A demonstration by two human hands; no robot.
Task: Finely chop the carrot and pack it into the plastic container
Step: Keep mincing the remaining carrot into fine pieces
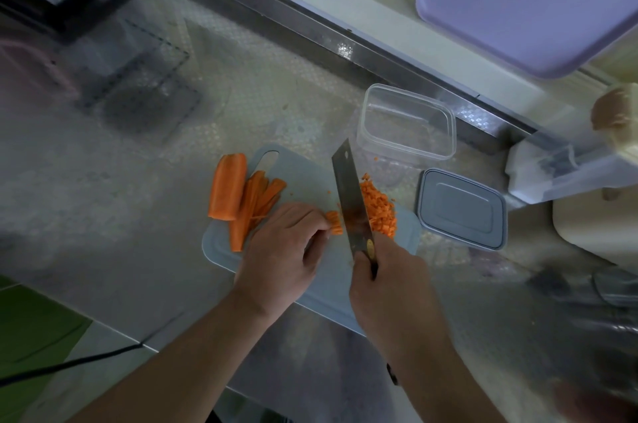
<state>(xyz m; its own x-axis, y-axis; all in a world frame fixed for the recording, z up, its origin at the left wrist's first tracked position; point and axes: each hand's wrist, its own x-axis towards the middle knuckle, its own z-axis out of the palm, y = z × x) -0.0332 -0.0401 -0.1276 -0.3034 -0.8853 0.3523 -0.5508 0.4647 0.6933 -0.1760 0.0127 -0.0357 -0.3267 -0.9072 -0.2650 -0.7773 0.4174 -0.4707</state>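
Carrot strips (334, 223), bunched in a short stub, sit mid-board under the curled fingertips of the left hand (283, 243), which pinches them against the pale blue cutting board (221, 243). Touching the stub's cut end is a cleaver (350, 198), its handle gripped in the right hand (386, 281), blade edge down on the board. Just beyond the blade lies a heap of diced carrot (378, 206); on the board's left side wait a half carrot (228, 186) and several long slices (257, 205). A clear plastic container (407, 122) stands open just behind the board, apparently still without carrot in it, its grey lid (461, 208) lying flat just to the right of the board. Raw carrot is stiff and light, but thin strips likely roll and slide apart; holding them close behind the cut, knuckles forward, should keep the bundle steady. Much chopping seemingly remains before packing.
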